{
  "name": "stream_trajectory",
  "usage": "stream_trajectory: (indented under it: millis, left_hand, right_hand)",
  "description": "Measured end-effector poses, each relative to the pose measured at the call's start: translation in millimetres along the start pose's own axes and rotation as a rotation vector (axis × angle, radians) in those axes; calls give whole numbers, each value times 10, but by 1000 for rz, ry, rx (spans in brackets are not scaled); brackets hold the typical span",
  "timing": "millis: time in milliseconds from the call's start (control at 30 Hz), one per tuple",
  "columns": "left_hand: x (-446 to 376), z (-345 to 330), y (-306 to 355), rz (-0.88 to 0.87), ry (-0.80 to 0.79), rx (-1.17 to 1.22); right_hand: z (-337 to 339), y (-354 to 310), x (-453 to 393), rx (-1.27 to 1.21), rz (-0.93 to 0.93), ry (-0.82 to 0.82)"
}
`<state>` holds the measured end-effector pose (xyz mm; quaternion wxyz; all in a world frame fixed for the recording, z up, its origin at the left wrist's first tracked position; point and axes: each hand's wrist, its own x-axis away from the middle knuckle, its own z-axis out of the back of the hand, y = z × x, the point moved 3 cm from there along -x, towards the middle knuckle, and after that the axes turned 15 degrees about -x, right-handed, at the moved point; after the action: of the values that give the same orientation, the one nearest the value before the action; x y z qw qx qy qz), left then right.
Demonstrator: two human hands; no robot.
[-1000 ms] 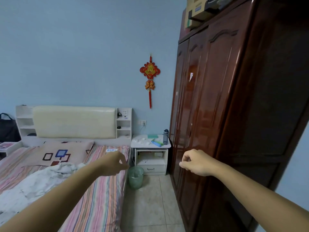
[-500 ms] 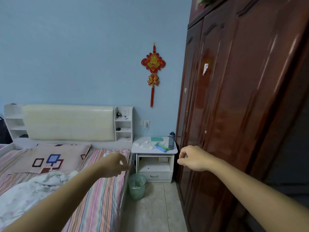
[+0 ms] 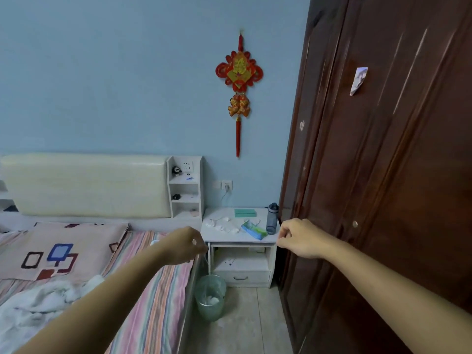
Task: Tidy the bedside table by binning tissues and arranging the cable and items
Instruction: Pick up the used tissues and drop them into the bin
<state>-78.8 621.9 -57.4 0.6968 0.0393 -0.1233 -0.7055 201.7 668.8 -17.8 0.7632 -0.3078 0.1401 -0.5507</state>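
Facing bedside table [image 3: 240,237], fists curled

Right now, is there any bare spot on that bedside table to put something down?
Bare: the front left corner of the bedside table, before the tissues, and the back left by the cable. Crowded: the middle and right, with tissues, green pack, teal box and bottle.

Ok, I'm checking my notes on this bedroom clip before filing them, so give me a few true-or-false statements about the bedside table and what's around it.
1. Crumpled tissues lie on top of the bedside table. True.
2. The water bottle stands at the table's left edge. False: it stands at the right edge, beside the wardrobe.
3. The bin sits on the floor between bed and table. True.
4. The left hand holds a tissue. False: both hands are loosely curled and appear empty.
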Motion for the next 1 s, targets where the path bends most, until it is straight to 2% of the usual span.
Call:
stream_trajectory:
  millis: [467, 733, 1000]
  left_hand:
    - [-2565, 112, -581, -17, -84, -20]
    - [-3807, -55, -762, 90, -117, 31]
    - [-4649, -154, -1048, 180, -123, 1]
  right_hand:
    - [155, 296, -2449, -31, -66, -50]
    - [207, 708, -3927, -39, -34, -130]
    - [57, 907, -5057, -27, -19, -227]
